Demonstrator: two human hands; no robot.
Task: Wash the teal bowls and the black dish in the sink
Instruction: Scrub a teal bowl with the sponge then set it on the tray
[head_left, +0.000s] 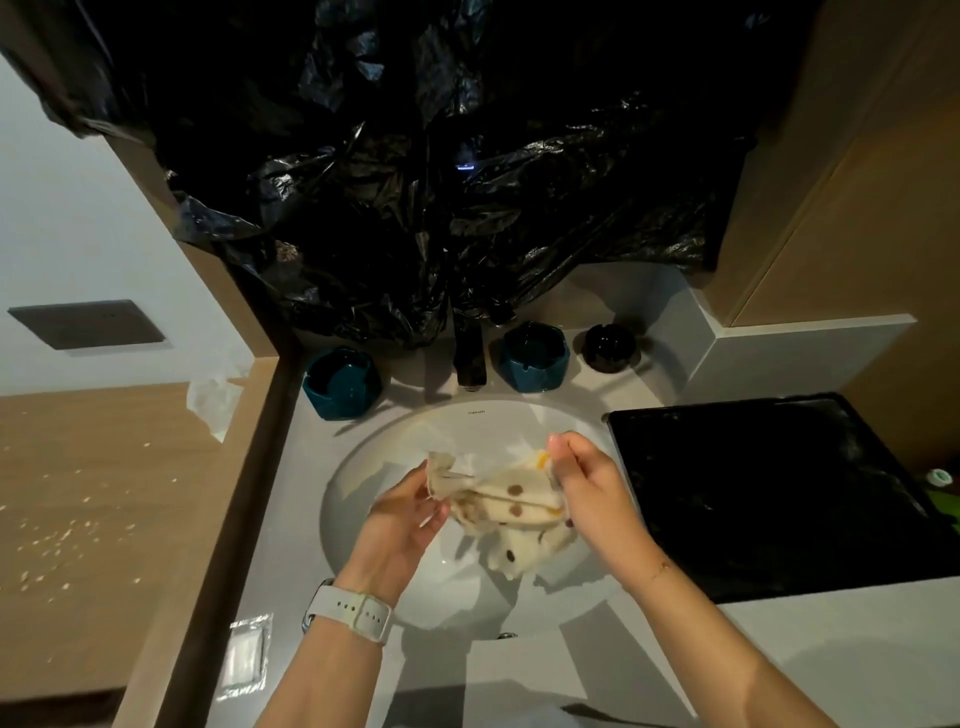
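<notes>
Both hands, left (410, 512) and right (587, 483), pinch a spotted cloth (511, 514) hiding the sink (363, 467) drain.

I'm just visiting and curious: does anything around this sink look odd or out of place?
Yes. Crumpled black plastic sheeting hangs over the wall behind the faucet, hiding whatever is there. Pale crumbs lie scattered on the wooden surface at left.

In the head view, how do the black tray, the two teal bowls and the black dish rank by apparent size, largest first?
1. black tray
2. left teal bowl and right teal bowl: they look alike; the left seems slightly bigger, perhaps only because it is nearer.
3. black dish
</notes>
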